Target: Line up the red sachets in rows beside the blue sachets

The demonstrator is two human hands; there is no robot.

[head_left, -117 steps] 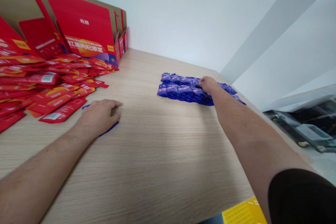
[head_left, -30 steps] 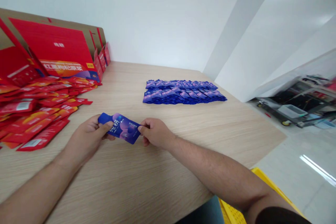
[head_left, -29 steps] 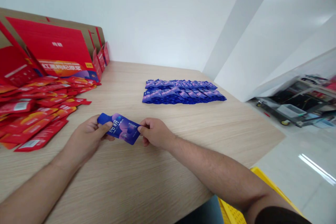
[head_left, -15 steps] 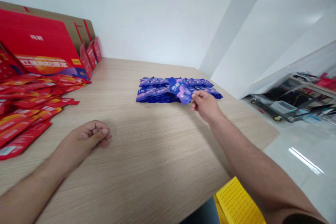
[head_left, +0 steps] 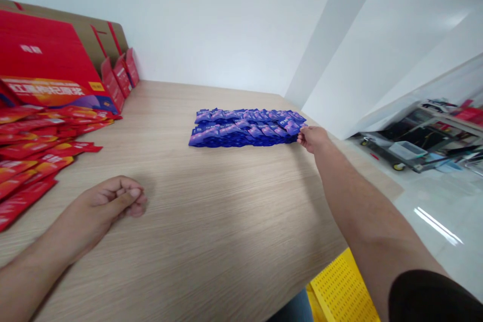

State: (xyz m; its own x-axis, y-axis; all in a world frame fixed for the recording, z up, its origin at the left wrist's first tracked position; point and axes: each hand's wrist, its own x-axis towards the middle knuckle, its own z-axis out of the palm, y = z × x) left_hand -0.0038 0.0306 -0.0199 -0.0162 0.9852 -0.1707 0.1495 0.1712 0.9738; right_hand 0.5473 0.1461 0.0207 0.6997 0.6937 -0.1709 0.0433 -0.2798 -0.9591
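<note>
My right hand (head_left: 313, 138) pinches a blue-purple sachet (head_left: 290, 125) by its corner, at the right end of the rows. Two overlapping rows of blue sachets (head_left: 234, 133) lie across the middle of the table (head_left: 196, 211), and the held one rests over them. My left hand (head_left: 118, 198) is loosely closed above the table at the left, thumb against curled fingers, with nothing seen in it. To its left is a pile of red and orange sachets (head_left: 41, 153).
Red printed cartons (head_left: 49, 55) stand behind the red pile, against the wall. A yellow perforated crate (head_left: 341, 282) sits below the table's front right edge. Off to the right, a dark wheeled cart (head_left: 400, 153) bears plastic bins on the floor.
My right hand has carried the blue sachet rightward to the end of the rows and lowered it onto them. My left hand stays closed, now slightly further left in view.
</note>
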